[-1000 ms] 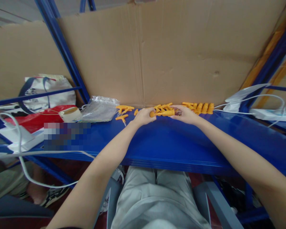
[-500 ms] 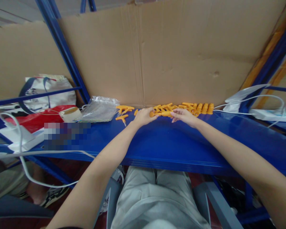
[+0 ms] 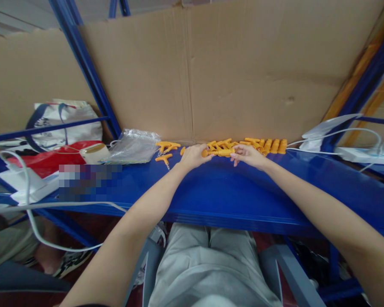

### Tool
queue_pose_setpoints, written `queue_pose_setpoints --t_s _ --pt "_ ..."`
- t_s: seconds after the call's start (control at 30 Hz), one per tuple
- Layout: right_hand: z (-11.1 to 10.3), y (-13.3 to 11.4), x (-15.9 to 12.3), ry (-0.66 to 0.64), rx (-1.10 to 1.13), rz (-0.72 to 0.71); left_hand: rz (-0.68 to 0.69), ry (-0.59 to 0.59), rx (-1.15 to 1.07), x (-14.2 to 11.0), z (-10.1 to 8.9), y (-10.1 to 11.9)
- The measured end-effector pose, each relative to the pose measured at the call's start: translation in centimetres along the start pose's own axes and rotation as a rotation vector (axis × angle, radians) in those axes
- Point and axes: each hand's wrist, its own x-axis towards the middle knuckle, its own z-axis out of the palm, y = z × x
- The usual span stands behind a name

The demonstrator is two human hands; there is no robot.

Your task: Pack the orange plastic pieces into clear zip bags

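Near the back of the blue table, my left hand [image 3: 195,157] is closed around an orange plastic part whose round end [image 3: 205,153] shows by the fingertips. My right hand [image 3: 248,156] pinches the right end of an orange corkscrew sleeve [image 3: 224,152] between thumb and fingers. Whether these two parts are joined I cannot tell. Left of my left hand lie several orange T-shaped corkscrew handles [image 3: 162,158] with metal spirals. More orange handles [image 3: 222,143] lie behind my hands. A row of orange sleeves [image 3: 275,146] stands beyond my right hand.
A cardboard panel [image 3: 243,76] rises along the table's back edge. Clear plastic bags [image 3: 136,145], a red bag [image 3: 70,155] and a white tote bag [image 3: 67,123] are at left. A white cable [image 3: 32,226] hangs over the front left; a power strip [image 3: 368,154] lies at right.
My right hand has shifted very slightly to the right, and more of the orange sleeve shows between my hands. The left hand stays almost in place.
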Motion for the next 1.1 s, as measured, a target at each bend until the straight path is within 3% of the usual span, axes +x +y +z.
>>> queue_pose_setpoints --t_s 0.4,0.67,0.87,1.1 --pt "-0.1 0.3 0.2 -0.034 -0.129 -0.032 -0.009 -0.008 -0.061 0.1 -0.1 0.0" --pt "1.3 -0.5 0.0 0.309 -0.716 -0.370 -0.032 -0.066 -0.315 0.4 -0.4 1.3" --pt "1.9 0.0 0.4 0.448 -0.878 -0.328 -0.042 -0.073 -0.312 0.4 -0.2 2.1" --pt "1.5 0.1 0.6 0.487 -0.820 -0.247 -0.051 -0.007 -0.245 0.4 -0.2 2.8"
